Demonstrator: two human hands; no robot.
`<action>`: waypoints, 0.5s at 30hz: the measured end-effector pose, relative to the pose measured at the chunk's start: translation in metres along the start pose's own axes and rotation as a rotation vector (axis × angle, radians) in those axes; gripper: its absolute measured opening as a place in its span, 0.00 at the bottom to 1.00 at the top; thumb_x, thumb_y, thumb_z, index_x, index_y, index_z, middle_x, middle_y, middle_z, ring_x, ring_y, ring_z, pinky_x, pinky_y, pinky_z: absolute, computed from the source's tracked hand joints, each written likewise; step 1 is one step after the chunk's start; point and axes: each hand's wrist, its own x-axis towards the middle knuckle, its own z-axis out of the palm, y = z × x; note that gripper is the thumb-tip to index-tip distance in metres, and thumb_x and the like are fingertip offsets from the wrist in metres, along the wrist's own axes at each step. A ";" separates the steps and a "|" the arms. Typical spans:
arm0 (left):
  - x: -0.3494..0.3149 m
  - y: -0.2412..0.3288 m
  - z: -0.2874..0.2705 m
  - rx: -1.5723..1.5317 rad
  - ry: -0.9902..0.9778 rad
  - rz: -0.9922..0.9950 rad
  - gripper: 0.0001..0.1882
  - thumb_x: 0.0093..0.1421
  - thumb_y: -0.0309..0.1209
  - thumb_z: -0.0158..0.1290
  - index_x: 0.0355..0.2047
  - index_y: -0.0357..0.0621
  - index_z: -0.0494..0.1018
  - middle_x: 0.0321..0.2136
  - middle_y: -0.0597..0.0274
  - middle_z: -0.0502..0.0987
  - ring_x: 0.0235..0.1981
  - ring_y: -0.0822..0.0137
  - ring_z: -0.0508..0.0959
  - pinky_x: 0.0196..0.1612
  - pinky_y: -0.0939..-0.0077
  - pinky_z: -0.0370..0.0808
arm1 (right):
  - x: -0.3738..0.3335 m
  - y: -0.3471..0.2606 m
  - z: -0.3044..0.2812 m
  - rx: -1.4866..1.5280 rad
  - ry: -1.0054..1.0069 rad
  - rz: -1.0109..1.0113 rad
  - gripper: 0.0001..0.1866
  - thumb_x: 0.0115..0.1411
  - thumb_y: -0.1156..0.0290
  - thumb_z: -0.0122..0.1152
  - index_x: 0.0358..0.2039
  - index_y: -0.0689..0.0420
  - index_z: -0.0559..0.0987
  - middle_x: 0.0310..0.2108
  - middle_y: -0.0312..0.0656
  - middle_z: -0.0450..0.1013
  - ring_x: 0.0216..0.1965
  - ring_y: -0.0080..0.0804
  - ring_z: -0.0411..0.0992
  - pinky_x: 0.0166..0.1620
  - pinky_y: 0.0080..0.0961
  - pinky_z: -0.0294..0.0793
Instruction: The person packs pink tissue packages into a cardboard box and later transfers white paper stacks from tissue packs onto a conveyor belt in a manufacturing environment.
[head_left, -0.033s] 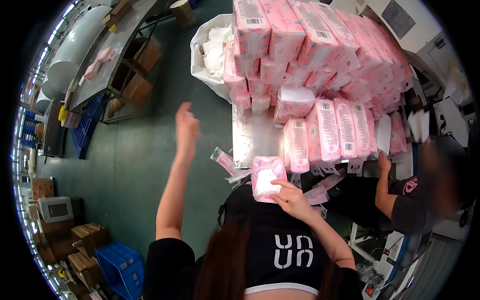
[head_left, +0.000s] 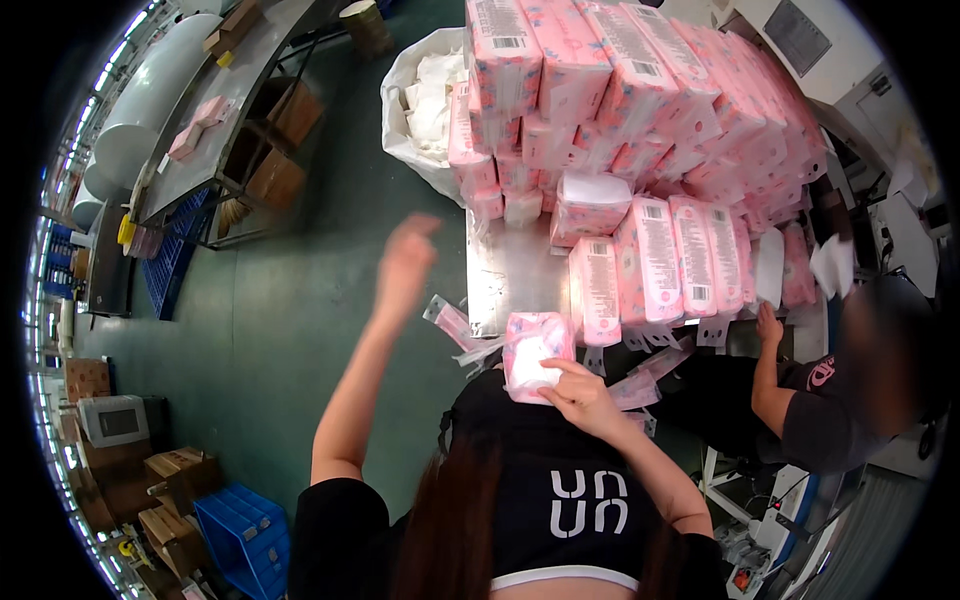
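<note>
my right fingers (head_left: 568, 370) pinch a pink pack (head_left: 530, 347); beyond them, stacked packs (head_left: 572, 70) already stand on the tabletop (head_left: 505, 275), this one not yet; my left fingers (head_left: 421, 226) blur; their spread i cannot tell

Free room on the counter (head_left: 515, 270) is limited to a bare strip beside its left edge, reachable from the left above the open floor (head_left: 290, 350), where the left hand (head_left: 408, 250) is held. The strip's far end is closed off by a tall stack of packs (head_left: 605, 75), its right side by an upright pack (head_left: 597, 292). Entry over the near edge is partly blocked by a pink pack (head_left: 533, 345) gripped in the right hand (head_left: 582, 396). Passage is also hindered by a white sack (head_left: 422, 162) beyond the strip's far left, by plastic scraps (head_left: 450, 318) outside the near left corner, and by another person's hand (head_left: 768, 326) farther right along the near edge.
</note>
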 end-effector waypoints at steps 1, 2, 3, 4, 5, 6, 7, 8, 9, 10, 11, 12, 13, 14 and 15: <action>-0.016 0.026 0.040 0.366 -0.264 0.411 0.19 0.60 0.37 0.54 0.49 0.41 0.73 0.46 0.62 0.74 0.34 0.65 0.77 0.36 0.75 0.74 | -0.002 0.000 0.004 -0.018 -0.011 0.000 0.19 0.55 0.77 0.66 0.13 0.63 0.67 0.15 0.45 0.65 0.43 0.44 0.77 0.38 0.34 0.75; -0.030 0.059 0.054 0.551 -0.413 0.386 0.18 0.57 0.38 0.56 0.43 0.40 0.74 0.45 0.58 0.74 0.41 0.57 0.78 0.42 0.70 0.76 | -0.001 0.001 0.003 -0.018 -0.003 0.012 0.19 0.55 0.76 0.66 0.13 0.63 0.68 0.15 0.45 0.65 0.43 0.44 0.77 0.38 0.35 0.75; -0.045 0.050 0.064 0.501 -0.341 0.352 0.17 0.57 0.38 0.57 0.42 0.41 0.74 0.42 0.59 0.74 0.39 0.58 0.78 0.40 0.68 0.76 | 0.002 -0.003 0.005 -0.011 -0.001 0.008 0.18 0.55 0.76 0.66 0.13 0.63 0.68 0.15 0.45 0.65 0.43 0.44 0.77 0.38 0.35 0.75; -0.053 0.038 0.071 0.448 -0.274 0.329 0.16 0.56 0.39 0.58 0.41 0.43 0.75 0.40 0.59 0.75 0.38 0.59 0.78 0.38 0.67 0.77 | 0.004 -0.005 0.006 -0.010 0.008 0.006 0.18 0.55 0.76 0.66 0.13 0.63 0.68 0.16 0.45 0.65 0.43 0.44 0.77 0.38 0.35 0.75; -0.050 0.043 0.074 0.434 -0.240 0.237 0.15 0.56 0.39 0.58 0.40 0.44 0.75 0.38 0.60 0.75 0.36 0.60 0.78 0.36 0.67 0.77 | 0.001 -0.004 0.009 -0.017 0.019 0.009 0.17 0.55 0.76 0.66 0.14 0.62 0.69 0.16 0.44 0.65 0.43 0.44 0.77 0.39 0.35 0.75; -0.053 0.047 0.076 0.415 -0.210 0.131 0.15 0.56 0.39 0.59 0.39 0.44 0.75 0.35 0.61 0.74 0.33 0.60 0.78 0.33 0.67 0.77 | 0.001 -0.008 0.009 -0.052 -0.015 -0.057 0.17 0.55 0.76 0.66 0.14 0.62 0.69 0.17 0.45 0.67 0.43 0.44 0.77 0.38 0.35 0.75; -0.053 0.049 0.078 0.395 -0.181 0.025 0.14 0.55 0.39 0.59 0.38 0.45 0.75 0.32 0.62 0.74 0.31 0.61 0.78 0.31 0.67 0.77 | 0.006 -0.009 0.009 -0.046 -0.025 -0.066 0.17 0.55 0.76 0.66 0.14 0.62 0.69 0.17 0.44 0.67 0.43 0.43 0.77 0.38 0.35 0.75; -0.051 0.045 0.076 0.467 -0.199 0.106 0.14 0.55 0.39 0.59 0.37 0.45 0.75 0.31 0.63 0.73 0.29 0.62 0.78 0.29 0.68 0.77 | 0.011 -0.009 0.009 -0.039 -0.036 -0.075 0.16 0.55 0.76 0.66 0.14 0.62 0.70 0.17 0.44 0.67 0.42 0.43 0.77 0.38 0.35 0.75; -0.050 0.038 0.074 0.534 -0.214 0.184 0.13 0.55 0.39 0.59 0.37 0.46 0.75 0.29 0.64 0.73 0.27 0.62 0.78 0.26 0.68 0.76 | 0.009 -0.010 0.010 -0.014 -0.021 -0.035 0.16 0.55 0.76 0.66 0.15 0.62 0.70 0.18 0.44 0.68 0.42 0.43 0.77 0.37 0.35 0.75; -0.046 0.031 0.071 0.608 -0.224 0.268 0.13 0.55 0.39 0.59 0.37 0.47 0.75 0.27 0.64 0.72 0.25 0.63 0.77 0.24 0.68 0.76 | 0.009 -0.009 0.011 0.011 -0.002 -0.004 0.16 0.55 0.76 0.66 0.15 0.63 0.70 0.18 0.44 0.68 0.42 0.43 0.77 0.37 0.35 0.75; -0.046 0.025 0.069 0.643 -0.248 0.344 0.11 0.56 0.38 0.59 0.35 0.48 0.75 0.25 0.66 0.71 0.21 0.63 0.77 0.21 0.70 0.74 | 0.009 -0.007 0.011 0.037 0.017 0.027 0.16 0.55 0.76 0.65 0.15 0.63 0.70 0.18 0.44 0.68 0.42 0.43 0.77 0.37 0.35 0.75; -0.045 0.024 0.067 0.658 -0.263 0.365 0.10 0.56 0.38 0.59 0.35 0.48 0.75 0.26 0.66 0.72 0.21 0.62 0.77 0.21 0.69 0.74 | 0.010 -0.006 0.010 0.032 0.026 0.023 0.15 0.55 0.77 0.65 0.15 0.63 0.70 0.19 0.45 0.69 0.42 0.43 0.77 0.37 0.35 0.75; -0.044 0.025 0.067 0.674 -0.279 0.385 0.10 0.56 0.38 0.58 0.34 0.48 0.75 0.26 0.66 0.73 0.21 0.62 0.77 0.22 0.69 0.75 | 0.011 -0.006 0.009 0.028 0.034 0.020 0.15 0.55 0.77 0.65 0.16 0.63 0.70 0.19 0.45 0.70 0.42 0.43 0.77 0.37 0.34 0.75; -0.042 0.025 0.068 0.689 -0.294 0.406 0.09 0.57 0.37 0.58 0.34 0.48 0.76 0.27 0.65 0.74 0.21 0.61 0.77 0.22 0.68 0.75 | 0.012 -0.005 0.006 0.022 0.043 0.017 0.15 0.55 0.77 0.65 0.16 0.64 0.70 0.20 0.45 0.70 0.42 0.43 0.77 0.37 0.34 0.75; -0.039 0.025 0.071 0.597 -0.274 0.381 0.08 0.57 0.37 0.58 0.33 0.48 0.76 0.26 0.64 0.75 0.20 0.60 0.77 0.22 0.68 0.75 | 0.015 -0.006 0.004 0.015 0.020 0.006 0.15 0.55 0.77 0.65 0.16 0.64 0.70 0.21 0.46 0.71 0.42 0.42 0.77 0.37 0.34 0.75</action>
